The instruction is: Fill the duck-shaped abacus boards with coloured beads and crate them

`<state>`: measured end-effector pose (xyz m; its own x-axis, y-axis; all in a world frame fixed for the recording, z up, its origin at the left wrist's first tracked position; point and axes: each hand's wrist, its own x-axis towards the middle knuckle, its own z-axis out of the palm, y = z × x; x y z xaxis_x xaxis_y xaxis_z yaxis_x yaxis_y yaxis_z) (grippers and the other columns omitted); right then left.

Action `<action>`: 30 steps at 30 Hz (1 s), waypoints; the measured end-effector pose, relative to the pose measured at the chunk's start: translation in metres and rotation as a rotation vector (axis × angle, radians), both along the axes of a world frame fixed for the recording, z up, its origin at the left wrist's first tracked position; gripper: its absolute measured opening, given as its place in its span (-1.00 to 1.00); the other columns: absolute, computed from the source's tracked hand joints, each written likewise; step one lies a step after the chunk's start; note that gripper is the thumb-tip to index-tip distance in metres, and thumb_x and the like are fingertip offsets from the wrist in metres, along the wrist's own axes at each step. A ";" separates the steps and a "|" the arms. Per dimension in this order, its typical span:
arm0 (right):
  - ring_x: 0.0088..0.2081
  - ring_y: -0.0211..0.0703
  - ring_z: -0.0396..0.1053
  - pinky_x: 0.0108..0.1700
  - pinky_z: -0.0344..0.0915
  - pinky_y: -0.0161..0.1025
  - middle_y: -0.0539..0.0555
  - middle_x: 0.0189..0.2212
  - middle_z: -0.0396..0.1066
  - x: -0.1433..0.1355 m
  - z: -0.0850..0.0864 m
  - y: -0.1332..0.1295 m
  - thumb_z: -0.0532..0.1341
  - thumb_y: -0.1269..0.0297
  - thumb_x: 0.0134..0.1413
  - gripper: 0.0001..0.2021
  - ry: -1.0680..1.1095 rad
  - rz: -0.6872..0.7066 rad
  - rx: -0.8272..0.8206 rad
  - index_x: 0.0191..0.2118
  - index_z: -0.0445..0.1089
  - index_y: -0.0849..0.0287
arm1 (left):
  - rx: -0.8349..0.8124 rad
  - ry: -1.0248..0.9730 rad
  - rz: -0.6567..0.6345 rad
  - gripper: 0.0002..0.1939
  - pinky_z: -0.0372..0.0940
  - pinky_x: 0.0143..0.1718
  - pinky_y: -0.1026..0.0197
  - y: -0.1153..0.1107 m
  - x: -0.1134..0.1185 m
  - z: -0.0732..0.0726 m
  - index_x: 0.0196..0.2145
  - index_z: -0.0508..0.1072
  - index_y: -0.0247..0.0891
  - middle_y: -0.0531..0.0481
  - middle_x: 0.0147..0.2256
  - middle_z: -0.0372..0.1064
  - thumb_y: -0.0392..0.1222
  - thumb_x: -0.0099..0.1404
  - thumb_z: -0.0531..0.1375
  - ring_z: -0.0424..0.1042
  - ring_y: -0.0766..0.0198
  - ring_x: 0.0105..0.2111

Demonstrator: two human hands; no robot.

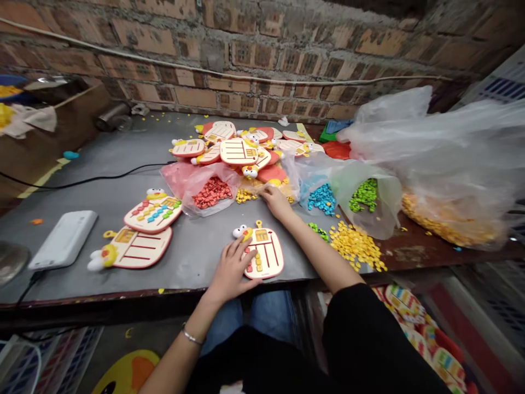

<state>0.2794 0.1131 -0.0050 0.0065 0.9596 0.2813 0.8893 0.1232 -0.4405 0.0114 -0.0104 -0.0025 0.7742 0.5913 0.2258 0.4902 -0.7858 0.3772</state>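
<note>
My left hand (230, 269) lies over the left side of a cream toy board (274, 254), fingers stretched out and thumb apart near its lower edge. The board has red slots, a duck head with bulging eyes and a yellow loop on top. Pink-red pieces and yellow pieces sit in its two left slots. My right hand (274, 198) reaches forward to a small heap of yellow pieces (246, 195) at the mouth of a clear bag. Its fingertips are drawn together; whether a piece is between them is too small to tell.
Bags of red pieces (212, 192), blue pieces (322, 198) and green pieces (364, 195) lie behind. Loose yellow pieces (356, 246) spread by my right forearm. Stacked boards (238, 151) stand at the back. At left are a filled board (152, 212) and a white device (64, 239).
</note>
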 end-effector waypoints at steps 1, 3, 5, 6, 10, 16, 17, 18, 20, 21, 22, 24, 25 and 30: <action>-0.07 -0.02 0.28 0.03 0.21 -0.09 0.22 -0.14 0.40 -0.003 0.000 0.005 0.03 0.37 0.26 -0.75 -0.060 -0.004 0.011 -0.15 0.45 0.26 | 0.001 0.004 0.001 -0.38 -0.04 0.21 -0.16 0.000 0.000 0.000 0.10 0.33 -0.20 -0.21 0.28 0.03 0.10 0.14 0.26 -0.09 -0.11 0.30; -0.07 0.02 0.24 0.02 0.19 -0.08 0.25 -0.18 0.38 -0.006 0.000 0.011 0.01 0.35 0.28 -0.74 -0.203 0.034 0.024 -0.22 0.44 0.27 | 0.002 0.012 0.001 -0.38 -0.04 0.21 -0.17 0.001 0.000 -0.001 0.10 0.33 -0.19 -0.20 0.28 0.04 0.11 0.14 0.26 -0.09 -0.12 0.30; -0.05 0.04 0.22 0.03 0.17 -0.08 0.27 -0.18 0.37 -0.005 0.001 0.013 0.01 0.34 0.29 -0.74 -0.307 0.113 0.012 -0.26 0.44 0.26 | 0.001 0.015 -0.003 -0.38 -0.04 0.20 -0.18 0.001 -0.001 -0.002 0.11 0.32 -0.19 -0.20 0.28 0.04 0.11 0.15 0.25 -0.08 -0.12 0.30; -0.05 0.03 0.21 0.03 0.17 -0.09 0.26 -0.18 0.36 -0.003 0.002 0.013 0.02 0.34 0.29 -0.75 -0.327 0.139 -0.001 -0.26 0.43 0.25 | 0.002 0.013 -0.007 -0.38 -0.04 0.20 -0.18 0.001 -0.001 -0.002 0.11 0.32 -0.19 -0.20 0.28 0.04 0.11 0.15 0.24 -0.09 -0.12 0.30; -0.14 -0.08 0.24 -0.02 0.21 -0.16 0.17 -0.22 0.35 0.004 0.008 0.001 0.05 0.39 0.25 -0.84 -0.233 0.079 -0.046 -0.23 0.38 0.24 | 0.011 -0.012 -0.027 -0.40 -0.01 0.19 -0.17 0.003 -0.001 -0.003 0.11 0.31 -0.20 -0.22 0.29 0.01 0.08 0.17 0.23 -0.11 -0.11 0.31; -0.29 -0.19 0.29 -0.23 0.29 -0.26 0.08 -0.30 0.34 -0.002 0.028 -0.060 0.10 0.49 0.09 -0.88 0.178 0.199 0.072 -0.34 0.36 0.19 | 0.015 -0.035 -0.025 -0.41 -0.01 0.18 -0.18 0.003 -0.001 -0.004 0.10 0.31 -0.19 -0.23 0.29 0.02 0.09 0.17 0.23 -0.11 -0.12 0.30; -0.30 -0.20 0.31 -0.28 0.30 -0.28 0.07 -0.31 0.35 -0.004 0.030 -0.073 0.12 0.48 0.09 -0.89 0.285 0.206 0.073 -0.32 0.38 0.19 | 0.011 -0.031 -0.026 -0.41 -0.01 0.19 -0.18 0.003 -0.001 -0.004 0.11 0.31 -0.19 -0.22 0.29 0.02 0.09 0.17 0.23 -0.11 -0.12 0.31; -0.30 -0.20 0.33 -0.31 0.30 -0.30 0.07 -0.31 0.36 -0.007 0.031 -0.086 0.13 0.45 0.11 -0.90 0.381 0.209 0.063 -0.30 0.39 0.18 | 0.006 -0.026 -0.027 -0.41 -0.02 0.19 -0.18 0.003 -0.001 -0.004 0.11 0.31 -0.18 -0.21 0.29 0.02 0.09 0.17 0.23 -0.12 -0.12 0.31; -0.27 -0.19 0.37 -0.31 0.32 -0.29 0.07 -0.30 0.38 -0.012 0.030 -0.108 0.16 0.40 0.14 -0.91 0.505 0.210 0.031 -0.28 0.42 0.17 | -0.002 -0.017 -0.024 -0.40 -0.03 0.19 -0.18 0.002 0.000 -0.003 0.10 0.31 -0.18 -0.20 0.29 0.01 0.10 0.17 0.24 -0.12 -0.12 0.31; -0.26 -0.17 0.38 -0.30 0.33 -0.28 0.08 -0.30 0.40 -0.014 0.027 -0.116 0.18 0.38 0.15 -0.91 0.526 0.204 0.020 -0.28 0.43 0.16 | -0.005 -0.013 -0.021 -0.41 -0.03 0.20 -0.17 0.002 0.000 -0.003 0.10 0.31 -0.18 -0.20 0.29 0.01 0.10 0.16 0.24 -0.13 -0.11 0.31; -0.26 -0.17 0.38 -0.27 0.33 -0.26 0.08 -0.31 0.42 -0.016 0.023 -0.123 0.19 0.37 0.15 -0.92 0.517 0.196 0.016 -0.29 0.44 0.16 | -0.006 -0.009 -0.020 -0.41 -0.03 0.20 -0.16 0.002 0.000 -0.003 0.10 0.32 -0.18 -0.20 0.30 0.00 0.10 0.16 0.24 -0.13 -0.11 0.31; -0.25 -0.14 0.38 -0.20 0.33 -0.20 0.08 -0.32 0.44 -0.019 0.014 -0.130 0.20 0.36 0.16 -0.92 0.432 0.177 0.029 -0.31 0.45 0.16 | -0.006 -0.002 -0.019 -0.41 -0.04 0.20 -0.16 0.002 0.000 -0.002 0.10 0.31 -0.19 -0.20 0.30 0.00 0.09 0.16 0.24 -0.13 -0.11 0.31; -0.25 -0.13 0.37 -0.17 0.32 -0.17 0.09 -0.33 0.44 -0.021 0.009 -0.131 0.20 0.36 0.17 -0.91 0.374 0.167 0.046 -0.32 0.45 0.16 | -0.004 0.002 -0.018 -0.41 -0.04 0.20 -0.16 0.002 0.000 -0.002 0.10 0.31 -0.19 -0.20 0.30 0.00 0.09 0.17 0.23 -0.13 -0.11 0.31; -0.19 -0.05 0.31 -0.12 0.29 -0.10 0.13 -0.30 0.43 -0.027 -0.005 -0.130 0.18 0.35 0.19 -0.87 0.193 0.123 0.138 -0.36 0.45 0.14 | 0.008 0.016 -0.011 -0.39 -0.07 0.22 -0.17 0.001 -0.001 -0.004 0.10 0.31 -0.21 -0.20 0.28 0.04 0.13 0.17 0.22 -0.09 -0.09 0.30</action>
